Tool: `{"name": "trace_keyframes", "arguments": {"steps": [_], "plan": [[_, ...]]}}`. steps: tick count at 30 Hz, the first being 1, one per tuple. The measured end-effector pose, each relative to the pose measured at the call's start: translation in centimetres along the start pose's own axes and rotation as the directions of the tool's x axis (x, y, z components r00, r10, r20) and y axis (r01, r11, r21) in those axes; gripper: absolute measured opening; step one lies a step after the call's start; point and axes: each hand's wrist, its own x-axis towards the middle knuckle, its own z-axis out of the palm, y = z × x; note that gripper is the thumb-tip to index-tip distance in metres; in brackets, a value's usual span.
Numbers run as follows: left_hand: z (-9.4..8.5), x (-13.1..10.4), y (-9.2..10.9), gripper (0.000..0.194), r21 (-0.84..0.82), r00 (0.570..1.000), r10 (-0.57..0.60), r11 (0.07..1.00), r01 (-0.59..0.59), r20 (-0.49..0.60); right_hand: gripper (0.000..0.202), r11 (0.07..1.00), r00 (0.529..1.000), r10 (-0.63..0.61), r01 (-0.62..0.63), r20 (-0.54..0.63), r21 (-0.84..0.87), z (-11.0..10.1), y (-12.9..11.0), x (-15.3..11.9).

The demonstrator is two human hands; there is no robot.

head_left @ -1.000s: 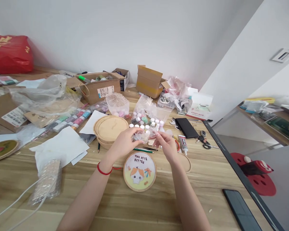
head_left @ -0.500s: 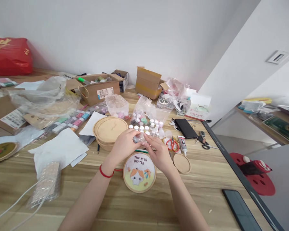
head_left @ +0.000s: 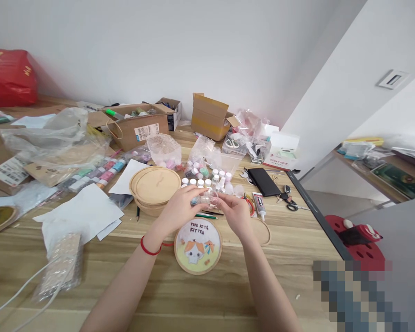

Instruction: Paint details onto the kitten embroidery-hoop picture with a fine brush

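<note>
My left hand [head_left: 180, 204], with a red cord at the wrist, has its fingers round a small clear container [head_left: 204, 198]. My right hand [head_left: 234, 212] pinches the container's right side with thumb and fingertips; its exact shape is hard to make out. Just below the hands lies a round hoop [head_left: 198, 246] with a painted cat and lettering. Rows of white-capped bottles [head_left: 192, 181] stand behind the fingers. Green and dark pencils [head_left: 207, 216] lie between the hoop and the hands. A stack of round wooden pieces [head_left: 155, 185] is left of my left hand.
Open cardboard boxes [head_left: 210, 117] stand at the back. Bubble wrap [head_left: 60, 263] and white paper [head_left: 86, 207] lie left. To the right are a black case [head_left: 263, 181], a glue tube [head_left: 259, 205], black scissors [head_left: 292, 206] and a wooden ring [head_left: 268, 233]. A blurred patch covers the lower right.
My right hand has shifted right, away from my left hand, uncovering more of the clear container and the pencils. The whole view has shifted slightly.
</note>
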Motion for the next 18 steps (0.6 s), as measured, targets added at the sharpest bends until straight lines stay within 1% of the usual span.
{"name": "trace_keyframes", "arguments": {"steps": [4,6,8,10,12,14,18], "plan": [[-0.6,-0.1,0.4,0.040,-0.040,1.000,-0.010,0.999,0.011,0.018,0.043,0.978,0.995,0.095,-0.097,0.023,0.182,-1.6,-0.1,0.6],[-0.8,-0.1,0.6,0.037,-0.043,0.999,0.005,0.999,-0.003,0.042,0.049,0.958,0.988,0.137,-0.151,0.070,0.245,-2.5,-0.1,0.7],[-0.8,-0.1,0.7,0.035,-0.029,0.997,0.031,0.999,-0.029,0.069,0.050,0.938,0.975,0.165,-0.201,0.146,0.283,-3.3,-0.2,0.6],[-0.7,-0.1,0.7,0.034,-0.011,0.992,0.071,0.998,-0.070,0.100,0.048,0.930,0.955,0.188,-0.249,0.231,0.271,-4.1,-0.3,0.5],[-0.5,-0.1,0.6,0.032,0.009,0.985,0.108,0.994,-0.111,0.133,0.048,0.932,0.930,0.222,-0.291,0.291,0.218,-4.8,-0.3,0.5],[-0.3,0.0,0.4,0.031,0.030,0.981,0.122,0.991,-0.128,0.152,0.048,0.934,0.917,0.250,-0.313,0.310,0.172,-5.4,-0.2,0.5],[0.3,0.0,0.1,0.032,0.037,0.985,0.092,0.994,-0.098,0.148,0.044,0.940,0.926,0.228,-0.290,0.303,0.180,-6.2,0.3,0.8]]}}
